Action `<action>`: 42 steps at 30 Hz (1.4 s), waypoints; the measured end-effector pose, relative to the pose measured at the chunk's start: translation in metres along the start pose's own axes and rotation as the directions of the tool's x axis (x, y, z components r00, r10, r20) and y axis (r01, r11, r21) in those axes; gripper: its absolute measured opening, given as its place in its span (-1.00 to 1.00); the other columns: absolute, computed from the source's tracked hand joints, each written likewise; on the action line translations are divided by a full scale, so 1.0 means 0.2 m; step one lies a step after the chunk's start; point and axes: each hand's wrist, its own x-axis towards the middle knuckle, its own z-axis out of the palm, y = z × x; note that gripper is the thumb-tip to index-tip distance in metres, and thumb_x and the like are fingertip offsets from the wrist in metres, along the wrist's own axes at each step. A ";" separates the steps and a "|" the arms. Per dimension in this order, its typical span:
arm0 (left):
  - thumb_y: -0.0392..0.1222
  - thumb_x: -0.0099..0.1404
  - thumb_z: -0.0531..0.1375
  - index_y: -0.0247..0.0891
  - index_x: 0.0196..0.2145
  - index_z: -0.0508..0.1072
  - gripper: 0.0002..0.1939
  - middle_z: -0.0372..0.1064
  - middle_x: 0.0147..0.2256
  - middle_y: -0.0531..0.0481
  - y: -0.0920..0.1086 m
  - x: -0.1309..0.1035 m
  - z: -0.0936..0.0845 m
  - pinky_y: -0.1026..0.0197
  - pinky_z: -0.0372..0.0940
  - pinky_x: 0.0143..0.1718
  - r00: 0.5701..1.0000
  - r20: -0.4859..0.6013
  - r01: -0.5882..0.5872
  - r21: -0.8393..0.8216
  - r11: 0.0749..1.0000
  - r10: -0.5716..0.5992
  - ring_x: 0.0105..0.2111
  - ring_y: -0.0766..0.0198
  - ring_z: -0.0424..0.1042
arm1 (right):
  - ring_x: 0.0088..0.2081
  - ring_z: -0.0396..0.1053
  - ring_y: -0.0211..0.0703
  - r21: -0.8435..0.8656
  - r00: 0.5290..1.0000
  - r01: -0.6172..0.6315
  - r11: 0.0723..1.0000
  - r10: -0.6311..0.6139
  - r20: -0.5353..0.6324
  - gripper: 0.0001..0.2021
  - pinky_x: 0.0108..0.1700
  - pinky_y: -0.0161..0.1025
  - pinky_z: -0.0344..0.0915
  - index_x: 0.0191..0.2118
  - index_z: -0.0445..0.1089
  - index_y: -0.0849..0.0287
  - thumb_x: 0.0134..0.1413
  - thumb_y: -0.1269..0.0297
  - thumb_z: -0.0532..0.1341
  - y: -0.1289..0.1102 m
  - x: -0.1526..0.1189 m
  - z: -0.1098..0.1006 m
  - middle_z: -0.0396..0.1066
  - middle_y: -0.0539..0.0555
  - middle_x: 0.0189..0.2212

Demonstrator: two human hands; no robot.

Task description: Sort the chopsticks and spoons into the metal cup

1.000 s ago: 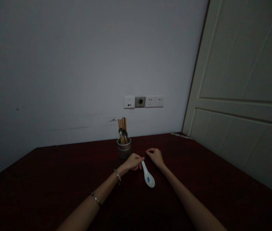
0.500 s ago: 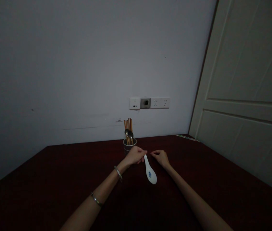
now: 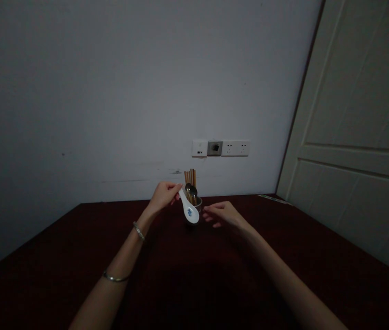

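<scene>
My left hand (image 3: 165,196) pinches the handle end of a white spoon (image 3: 190,211) with a blue mark in its bowl. The spoon hangs tilted, bowl down to the right, in front of a metal cup (image 3: 199,204) and hides part of it. Chopsticks (image 3: 190,176) and dark metal spoons (image 3: 193,190) stand upright in the cup. Just right of the cup and the white spoon's bowl is my right hand (image 3: 222,213), its fingers apart and nothing seen in them.
The dark red table (image 3: 194,279) reaches back to a grey wall (image 3: 128,91) with a row of sockets (image 3: 235,148). A pale panelled door (image 3: 359,114) stands at the right. A thin patterned strip (image 3: 274,199) lies at the table's back right.
My left hand has moved up and left with the white spoon, whose bowl now overlaps the cup. My right hand has shifted slightly left, and its fingers have spread. The view has turned slightly left.
</scene>
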 end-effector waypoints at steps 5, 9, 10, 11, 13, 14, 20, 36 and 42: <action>-0.03 0.21 0.06 -0.32 -0.67 0.29 -0.60 0.14 -0.77 0.12 -0.02 0.01 -0.05 0.39 -0.06 -0.73 0.998 -0.062 -0.020 -0.033 0.999 0.018 -0.79 0.49 0.07 | -0.43 0.43 -0.21 0.020 0.984 -0.035 0.999 0.031 0.174 -0.65 -0.67 -0.46 0.23 -0.41 0.42 0.30 -0.09 0.04 0.23 -0.02 -0.05 0.15 0.49 0.20 -0.41; -0.02 0.23 0.04 -0.31 -0.67 0.29 -0.59 0.07 -0.82 0.15 -0.02 0.01 -0.04 0.39 -0.09 -0.74 0.998 -0.068 0.011 -0.006 1.000 -0.012 -0.82 0.49 0.02 | -0.44 0.43 -0.22 0.039 0.986 -0.012 0.999 0.005 0.166 -0.70 -0.68 -0.47 0.23 -0.42 0.42 0.31 -0.09 0.10 0.24 0.00 -0.05 0.20 0.49 0.20 -0.41; -0.02 0.23 0.04 -0.31 -0.67 0.29 -0.59 0.06 -0.83 0.15 -0.02 0.01 -0.04 0.39 -0.10 -0.75 0.998 -0.067 0.008 -0.003 1.000 -0.008 -0.82 0.49 0.01 | -0.45 0.42 -0.24 0.035 0.989 -0.004 0.999 -0.001 0.150 -0.71 -0.68 -0.47 0.23 -0.43 0.43 0.31 -0.08 0.11 0.24 0.00 -0.05 0.20 0.49 0.20 -0.41; -0.02 0.23 0.04 -0.31 -0.67 0.29 -0.59 0.06 -0.83 0.15 -0.02 0.01 -0.03 0.39 -0.10 -0.75 0.998 -0.066 -0.001 -0.007 1.000 0.000 -0.82 0.49 0.02 | -0.46 0.42 -0.25 0.030 0.991 0.002 1.000 -0.006 0.132 -0.72 -0.68 -0.48 0.23 -0.44 0.43 0.32 -0.08 0.13 0.24 -0.01 -0.05 0.21 0.49 0.20 -0.40; -0.03 0.23 0.04 -0.31 -0.66 0.30 -0.60 0.07 -0.83 0.15 -0.02 0.01 -0.02 0.39 -0.09 -0.74 0.997 -0.072 -0.018 -0.017 1.000 0.017 -0.82 0.48 0.04 | -0.47 0.41 -0.27 0.020 0.996 0.009 1.000 -0.011 0.087 -0.75 -0.69 -0.48 0.23 -0.45 0.44 0.32 -0.07 0.17 0.24 -0.01 -0.05 0.22 0.49 0.20 -0.40; -0.04 0.23 0.04 -0.32 -0.66 0.30 -0.60 0.07 -0.83 0.15 -0.02 0.02 -0.02 0.39 -0.08 -0.74 0.997 -0.078 -0.021 -0.018 1.000 0.020 -0.82 0.48 0.04 | -0.48 0.41 -0.28 0.016 0.998 0.011 1.000 -0.012 0.059 -0.76 -0.69 -0.49 0.23 -0.45 0.44 0.32 -0.07 0.19 0.23 -0.02 -0.05 0.22 0.49 0.19 -0.40; 0.02 0.23 0.02 -0.33 -0.61 0.37 -0.58 0.09 -0.83 0.13 -0.05 0.02 -0.04 0.40 -0.07 -0.75 0.992 0.124 -0.022 0.021 1.000 0.019 -0.83 0.48 0.04 | -0.50 0.42 -0.23 -0.062 0.989 0.029 0.998 -0.037 -0.143 -0.82 -0.66 -0.42 0.26 -0.40 0.43 0.30 -0.01 0.27 0.18 -0.01 0.01 0.10 0.48 0.16 -0.47; -0.01 0.12 0.16 -0.32 -0.45 0.35 -0.73 0.38 -0.63 0.02 -0.28 -0.01 0.24 0.35 0.19 -0.71 0.569 0.815 0.232 -0.025 0.972 -0.114 -0.68 0.31 0.38 | -0.40 0.41 -0.15 -0.643 0.749 0.415 0.644 -0.643 -0.161 -0.79 -0.32 -0.31 0.23 -0.46 0.50 0.20 -0.08 0.18 0.21 -0.19 0.19 0.04 0.50 0.10 -0.45; 0.10 0.10 0.16 -0.31 -0.41 0.37 -0.64 0.38 -0.59 0.02 -0.27 -0.02 0.29 0.34 0.17 -0.70 0.607 0.791 0.197 -0.047 0.979 -0.084 -0.68 0.33 0.35 | -0.38 0.40 -0.16 -0.707 0.764 0.412 0.575 -0.641 -0.076 -0.79 -0.29 -0.30 0.23 -0.41 0.50 0.19 -0.04 0.17 0.20 -0.20 0.24 0.05 0.50 0.09 -0.41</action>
